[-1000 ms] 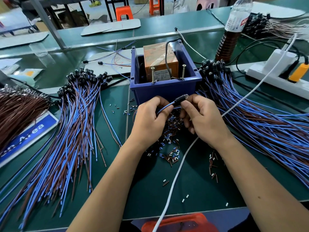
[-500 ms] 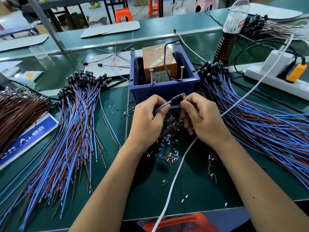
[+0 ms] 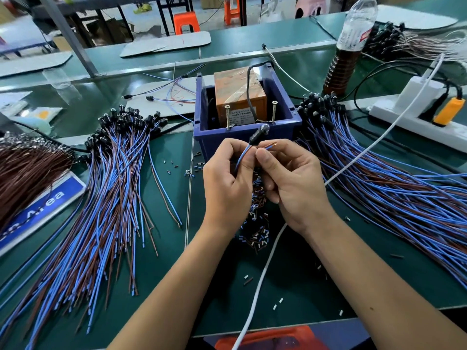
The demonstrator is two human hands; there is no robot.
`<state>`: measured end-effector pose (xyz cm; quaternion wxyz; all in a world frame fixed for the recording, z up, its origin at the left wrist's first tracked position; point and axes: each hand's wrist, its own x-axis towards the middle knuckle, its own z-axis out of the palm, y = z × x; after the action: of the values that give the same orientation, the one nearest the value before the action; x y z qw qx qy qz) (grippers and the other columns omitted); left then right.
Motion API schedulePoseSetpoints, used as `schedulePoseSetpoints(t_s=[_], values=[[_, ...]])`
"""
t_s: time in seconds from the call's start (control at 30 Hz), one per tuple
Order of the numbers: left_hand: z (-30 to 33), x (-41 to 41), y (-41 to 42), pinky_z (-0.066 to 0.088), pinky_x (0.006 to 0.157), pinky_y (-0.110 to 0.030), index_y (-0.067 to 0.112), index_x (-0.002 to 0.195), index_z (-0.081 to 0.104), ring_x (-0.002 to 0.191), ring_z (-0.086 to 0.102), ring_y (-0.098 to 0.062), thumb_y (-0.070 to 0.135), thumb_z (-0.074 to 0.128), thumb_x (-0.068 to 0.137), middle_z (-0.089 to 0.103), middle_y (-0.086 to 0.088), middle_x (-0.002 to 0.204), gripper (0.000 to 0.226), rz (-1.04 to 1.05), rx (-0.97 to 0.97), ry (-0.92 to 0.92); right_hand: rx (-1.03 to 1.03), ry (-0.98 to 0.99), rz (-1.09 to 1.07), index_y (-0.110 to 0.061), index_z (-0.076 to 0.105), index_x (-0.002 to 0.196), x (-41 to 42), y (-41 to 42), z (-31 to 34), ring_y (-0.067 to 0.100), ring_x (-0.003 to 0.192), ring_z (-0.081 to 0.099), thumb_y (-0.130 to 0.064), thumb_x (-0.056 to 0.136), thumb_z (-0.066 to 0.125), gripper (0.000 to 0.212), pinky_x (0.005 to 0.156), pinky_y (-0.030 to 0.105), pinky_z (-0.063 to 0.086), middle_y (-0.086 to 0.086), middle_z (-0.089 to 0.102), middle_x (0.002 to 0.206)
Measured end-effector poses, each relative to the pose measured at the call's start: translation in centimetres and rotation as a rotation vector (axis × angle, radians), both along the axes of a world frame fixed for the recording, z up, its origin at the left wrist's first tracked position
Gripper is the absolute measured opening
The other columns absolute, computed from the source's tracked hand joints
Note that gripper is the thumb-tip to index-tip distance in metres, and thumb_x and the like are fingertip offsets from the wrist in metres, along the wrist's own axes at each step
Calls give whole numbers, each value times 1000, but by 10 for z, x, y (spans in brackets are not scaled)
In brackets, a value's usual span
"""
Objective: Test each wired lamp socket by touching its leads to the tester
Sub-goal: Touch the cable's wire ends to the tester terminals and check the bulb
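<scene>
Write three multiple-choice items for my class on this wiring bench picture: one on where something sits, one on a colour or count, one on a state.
1. Where does the orange box-shaped tester sit?
A. inside the dark blue plastic bin
B. on the white power strip
C. on the orange stool

2. How many upright metal screws stand at the tester's front?
A. one
B. two
C. four

3. What are the person's hands doing?
A. resting flat on the table
B. lifting the bottle
C. both pinching the blue and brown leads of one black lamp socket

Answers:
1 A, the bin's walls surround the tester.
2 B, one screw shows near each front corner.
3 C, the left hand and the right hand pinch the wires just below the socket, with bare copper ends sticking out by the right hand.
</scene>
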<state>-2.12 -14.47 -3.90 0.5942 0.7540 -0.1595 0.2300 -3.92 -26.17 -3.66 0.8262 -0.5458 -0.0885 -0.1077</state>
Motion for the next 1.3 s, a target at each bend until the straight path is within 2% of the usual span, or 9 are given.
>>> schedulePoseSetpoints(t_s=[0.17, 0.37, 0.53, 0.7, 0.9, 1.03, 1.1, 1.2, 1.3], values=[[2, -4, -3, 43, 64, -25, 17, 87, 57, 70, 55, -12, 10, 62, 101, 57, 7, 78, 16, 91, 72, -136, 43, 68, -30, -25, 79, 79, 1, -1, 0, 8, 41, 42, -21, 85, 74, 9, 34, 17, 31, -2, 52, 53], [0, -6, -5, 45, 65, -34, 4, 90, 61, 80, 52, -17, 5, 60, 100, 56, -5, 95, 10, 185, 140, -273, 48, 63, -18, -15, 77, 88, 1, -5, 0, 9, 42, 39, -23, 86, 73, 9, 35, 18, 31, 0, 51, 54], [1, -6, -1, 50, 70, -29, 8, 108, 73, 85, 61, -15, 17, 64, 102, 60, -2, 107, 14, 138, 189, -282, -42, 56, -60, -12, 73, 87, 1, -7, 0, 10, 39, 37, -16, 99, 69, 13, 36, 18, 30, 2, 47, 51], [4, 0, 8, 55, 75, -35, 4, 114, 77, 87, 68, -18, 5, 68, 98, 71, -4, 96, 18, 33, 282, -312, -60, 101, -88, -11, 71, 83, 4, -12, 0, 11, 39, 35, -13, 99, 68, 16, 37, 18, 29, 5, 45, 51], [8, -2, 10, 48, 71, -22, 4, 96, 78, 79, 65, -14, 0, 71, 95, 71, -1, 85, 8, 206, 179, -346, -52, 63, -98, -11, 66, 91, 3, -10, 1, 11, 41, 39, -12, 102, 63, 11, 36, 18, 31, 3, 52, 56], [6, 1, 13, 51, 72, -28, 8, 101, 74, 85, 67, -17, 4, 64, 98, 71, -3, 92, 11, 366, -41, -269, 17, -3, -92, -9, 53, 94, 4, -15, 4, 12, 45, 51, -14, 109, 51, 15, 37, 21, 37, 11, 77, 99], [5, 4, 14, 55, 74, -35, 13, 108, 73, 85, 69, -23, 9, 60, 102, 71, -5, 95, 15, 376, -146, -170, -7, -17, -155, -10, 54, 94, 4, -17, 2, 14, 43, 50, -14, 109, 53, 15, 37, 20, 36, 13, 76, 93], [4, 8, 12, 50, 72, -23, 7, 112, 76, 81, 68, -17, 7, 59, 103, 72, -7, 89, 20, 385, -186, -70, -146, -62, -364, -12, 59, 96, 8, -17, -2, 16, 41, 47, -13, 106, 60, 10, 38, 22, 35, 8, 71, 77], [4, 9, 11, 50, 72, -26, 6, 113, 76, 82, 68, -19, 6, 60, 102, 73, -8, 89, 19, 366, -219, -32, -340, -147, -607, -11, 65, 100, 14, -20, 0, 15, 47, 57, -16, 104, 64, 6, 48, 27, 45, 1, 71, 74]])
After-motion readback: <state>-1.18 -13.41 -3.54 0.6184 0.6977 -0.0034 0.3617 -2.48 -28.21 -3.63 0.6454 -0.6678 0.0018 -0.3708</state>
